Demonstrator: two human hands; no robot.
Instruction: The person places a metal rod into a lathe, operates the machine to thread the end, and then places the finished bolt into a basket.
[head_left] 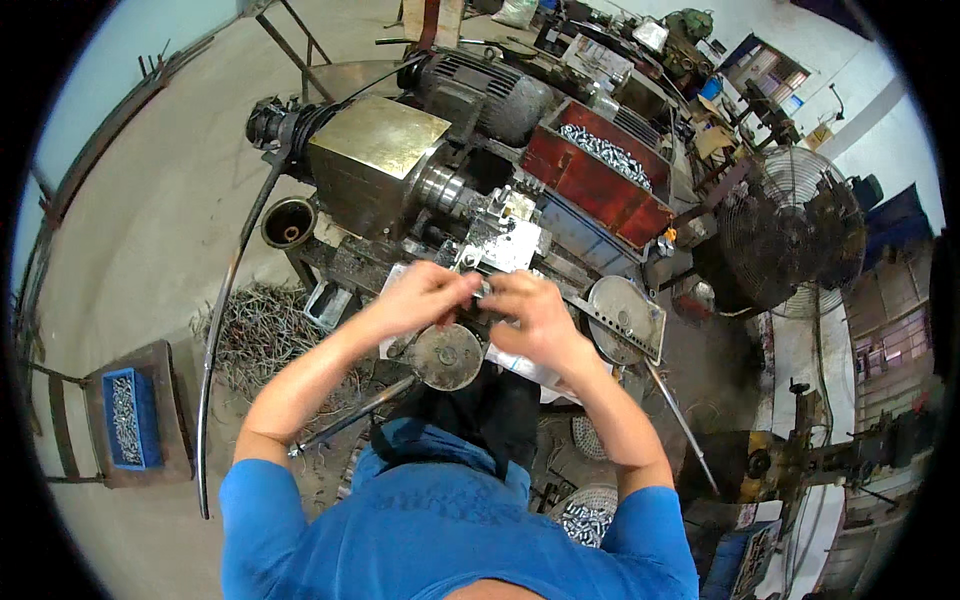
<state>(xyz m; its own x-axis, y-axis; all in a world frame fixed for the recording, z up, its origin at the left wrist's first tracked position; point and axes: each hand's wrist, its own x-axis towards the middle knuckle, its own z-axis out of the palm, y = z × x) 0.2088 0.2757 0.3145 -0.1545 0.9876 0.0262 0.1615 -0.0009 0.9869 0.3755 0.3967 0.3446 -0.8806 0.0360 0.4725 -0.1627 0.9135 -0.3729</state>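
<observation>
**Close handling**

Left hand (432,297) pinches narrow, right hand (532,312) curls loosely; blur hides which holds the part (484,289) between them. Handling it seems the step; next calls for a steady touch near the slide (512,246) just beyond.

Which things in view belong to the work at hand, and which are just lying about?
In the work:
left hand
right hand
metal machine before them
small piece at the fingertips, blurred

Apparently lying about:
heap of metal shavings
round fan
blue bin
</observation>
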